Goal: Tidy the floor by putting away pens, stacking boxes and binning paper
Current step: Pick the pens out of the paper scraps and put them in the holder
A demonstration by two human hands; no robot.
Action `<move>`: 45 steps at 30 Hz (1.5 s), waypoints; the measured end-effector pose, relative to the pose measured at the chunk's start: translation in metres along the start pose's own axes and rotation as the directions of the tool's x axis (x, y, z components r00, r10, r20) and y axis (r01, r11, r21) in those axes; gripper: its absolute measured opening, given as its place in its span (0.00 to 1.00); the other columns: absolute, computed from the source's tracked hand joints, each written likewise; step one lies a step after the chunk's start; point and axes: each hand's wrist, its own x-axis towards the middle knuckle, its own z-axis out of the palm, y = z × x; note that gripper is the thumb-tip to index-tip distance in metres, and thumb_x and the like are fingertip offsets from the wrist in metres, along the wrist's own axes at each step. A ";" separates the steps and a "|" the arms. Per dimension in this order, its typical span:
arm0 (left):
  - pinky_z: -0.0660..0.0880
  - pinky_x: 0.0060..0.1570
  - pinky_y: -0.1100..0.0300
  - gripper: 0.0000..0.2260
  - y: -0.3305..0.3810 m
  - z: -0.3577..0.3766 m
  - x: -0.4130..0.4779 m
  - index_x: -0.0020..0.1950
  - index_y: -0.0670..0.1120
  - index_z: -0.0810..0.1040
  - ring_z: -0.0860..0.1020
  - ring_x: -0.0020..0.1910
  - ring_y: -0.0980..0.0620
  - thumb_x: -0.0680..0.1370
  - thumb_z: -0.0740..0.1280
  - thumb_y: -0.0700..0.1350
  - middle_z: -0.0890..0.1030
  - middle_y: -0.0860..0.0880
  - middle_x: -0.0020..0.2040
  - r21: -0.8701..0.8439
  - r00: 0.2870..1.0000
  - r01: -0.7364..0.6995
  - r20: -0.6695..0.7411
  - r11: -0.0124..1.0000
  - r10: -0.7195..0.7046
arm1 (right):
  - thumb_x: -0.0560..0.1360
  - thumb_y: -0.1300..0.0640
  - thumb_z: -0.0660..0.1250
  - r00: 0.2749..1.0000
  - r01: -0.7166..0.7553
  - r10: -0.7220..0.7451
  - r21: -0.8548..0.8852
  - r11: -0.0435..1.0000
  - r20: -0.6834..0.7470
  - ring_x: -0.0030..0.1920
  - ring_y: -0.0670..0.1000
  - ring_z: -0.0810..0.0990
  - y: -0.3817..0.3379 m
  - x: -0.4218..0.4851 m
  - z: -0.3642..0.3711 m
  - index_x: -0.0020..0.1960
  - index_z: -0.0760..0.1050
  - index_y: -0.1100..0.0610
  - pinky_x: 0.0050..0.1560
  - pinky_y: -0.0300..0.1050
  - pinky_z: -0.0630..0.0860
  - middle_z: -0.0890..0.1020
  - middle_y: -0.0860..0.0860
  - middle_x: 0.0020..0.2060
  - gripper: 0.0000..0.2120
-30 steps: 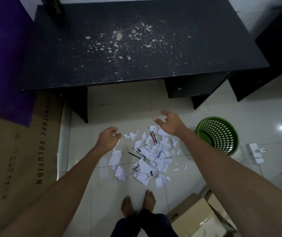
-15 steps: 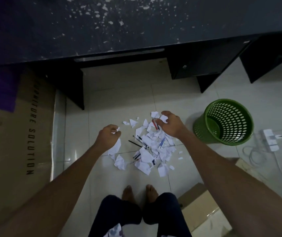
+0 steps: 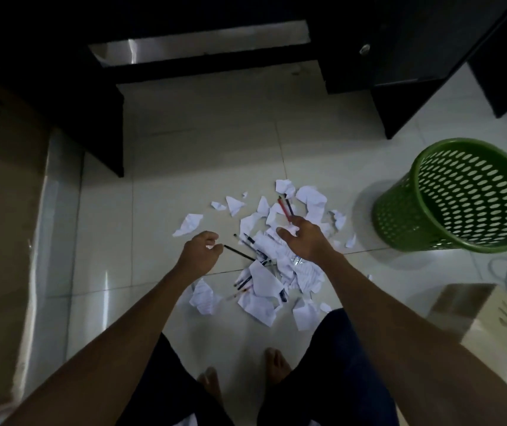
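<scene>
Printed cardboard carton [image 3: 3, 210] leaned at far left. Left hand [image 3: 198, 256] was low over the tiled floor [image 3: 184, 179], fingers [image 3: 210, 237] curled, tips at the end of a black pen [image 3: 239, 253]; an actual pinch could not be confirmed. Torn paper pile [image 3: 264, 281] lay mid-floor, several pens mixed through it. Red pen [image 3: 284, 207] sat at the pile's far edge, just beyond the right hand [image 3: 306, 244], whose fingers were spread and slack, holding nothing. Green perforated bin [image 3: 399, 216] stood to the right, no paper seen inside. Small cardboard box [image 3: 461, 305] lay nearer, right. Judged: pen-sorting step, barely begun. Next move calls for lifting pens clear of scraps before gathering paper.
</scene>
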 end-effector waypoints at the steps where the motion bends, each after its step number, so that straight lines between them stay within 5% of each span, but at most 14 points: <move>1: 0.66 0.52 0.66 0.14 -0.009 0.008 0.010 0.61 0.41 0.77 0.77 0.59 0.46 0.76 0.68 0.42 0.79 0.42 0.60 -0.004 1.000 0.001 0.005 1.000 -0.001 | 0.78 0.49 0.65 1.000 -0.003 0.003 0.014 1.000 0.001 0.67 0.57 0.73 0.008 0.008 0.012 0.69 0.68 0.62 0.64 0.42 0.65 0.75 0.58 0.66 0.25; 10: 0.71 0.56 0.60 0.15 -0.101 0.090 0.085 0.62 0.43 0.76 0.76 0.60 0.45 0.76 0.68 0.44 0.79 0.42 0.61 -0.013 0.998 0.003 0.061 1.000 -0.002 | 0.75 0.41 0.66 0.997 -0.064 0.063 0.036 0.997 0.044 0.68 0.57 0.72 0.093 0.077 0.118 0.72 0.66 0.58 0.70 0.51 0.67 0.71 0.56 0.70 0.32; 19: 0.69 0.53 0.62 0.14 -0.135 0.129 0.117 0.62 0.43 0.75 0.76 0.59 0.45 0.77 0.66 0.44 0.78 0.42 0.60 -0.011 0.995 -0.072 0.064 0.997 0.072 | 0.78 0.47 0.65 0.999 -0.012 0.013 -0.037 0.999 0.031 0.68 0.57 0.72 0.125 0.097 0.173 0.70 0.68 0.61 0.67 0.45 0.66 0.72 0.58 0.68 0.26; 24: 0.70 0.52 0.62 0.14 -0.138 0.130 0.112 0.62 0.43 0.76 0.77 0.57 0.44 0.78 0.65 0.44 0.79 0.41 0.59 -0.018 0.995 -0.076 0.064 0.997 0.077 | 0.77 0.46 0.64 0.999 -0.016 0.019 -0.072 0.997 0.039 0.61 0.60 0.76 0.126 0.089 0.184 0.63 0.73 0.60 0.59 0.48 0.72 0.78 0.60 0.59 0.21; 31: 0.68 0.50 0.64 0.13 -0.130 0.138 0.104 0.61 0.42 0.76 0.77 0.58 0.46 0.78 0.65 0.43 0.78 0.42 0.60 -0.073 0.995 -0.063 0.070 0.995 0.069 | 0.77 0.64 0.61 0.993 0.049 -0.026 -0.196 0.979 0.119 0.69 0.55 0.70 0.137 0.083 0.189 0.73 0.64 0.60 0.65 0.39 0.63 0.71 0.57 0.69 0.25; 37: 0.71 0.55 0.61 0.14 -0.128 0.146 0.109 0.63 0.42 0.75 0.76 0.59 0.45 0.78 0.64 0.43 0.78 0.42 0.61 -0.070 0.994 -0.060 0.088 0.996 0.066 | 0.76 0.62 0.62 0.994 0.017 0.006 -0.211 0.977 0.110 0.69 0.56 0.69 0.142 0.096 0.187 0.73 0.64 0.58 0.67 0.43 0.66 0.70 0.58 0.69 0.25; 45: 0.72 0.55 0.60 0.14 -0.129 0.165 0.126 0.63 0.40 0.75 0.77 0.60 0.44 0.78 0.64 0.40 0.79 0.41 0.61 0.025 0.996 -0.045 0.081 0.999 0.043 | 0.71 0.61 0.61 0.991 -0.103 0.116 -0.174 0.979 0.066 0.61 0.58 0.76 0.162 0.114 0.183 0.64 0.71 0.59 0.57 0.42 0.71 0.76 0.58 0.60 0.21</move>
